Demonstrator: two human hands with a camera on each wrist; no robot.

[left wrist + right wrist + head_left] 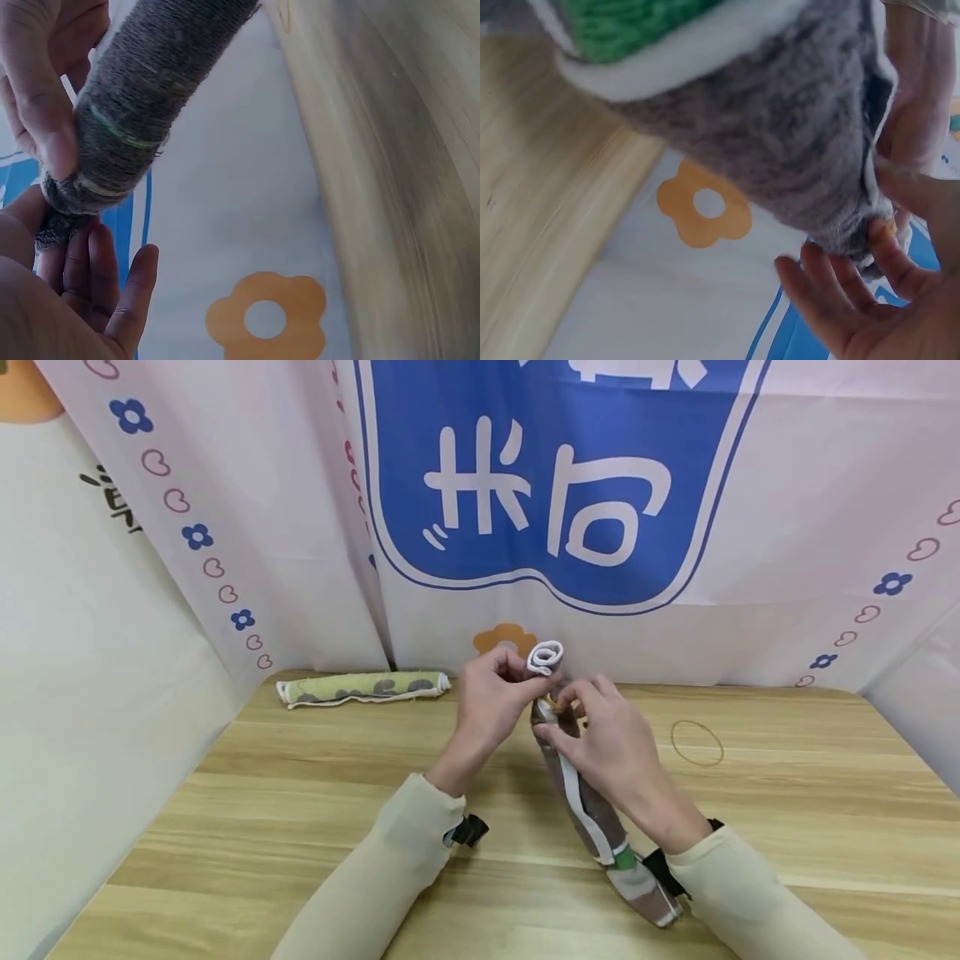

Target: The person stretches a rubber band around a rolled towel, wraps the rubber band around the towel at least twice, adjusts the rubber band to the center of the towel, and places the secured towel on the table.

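Observation:
A rolled towel (pixel 581 802), grey-brown with a white edge and a green patch (pixel 624 858), slants from the far side of the table toward the right forearm. My left hand (pixel 491 689) pinches its far end, just below the white spiral (pixel 545 657) of the roll. Close beside it, my right hand (pixel 611 743) pinches a yellowish rubber band (pixel 553 702) at the towel, thumb against the roll. The right wrist view shows a bit of the band (pixel 889 226) at the fingertips; the rest is hidden by the fingers and cloth.
A second rolled towel (pixel 367 687), yellow-green with grey marks, lies at the table's back left. One loose rubber band (pixel 672 742) lies on the wooden table (pixel 300 827) right of the hands. A printed curtain (pixel 315 552) hangs right behind the table's back edge.

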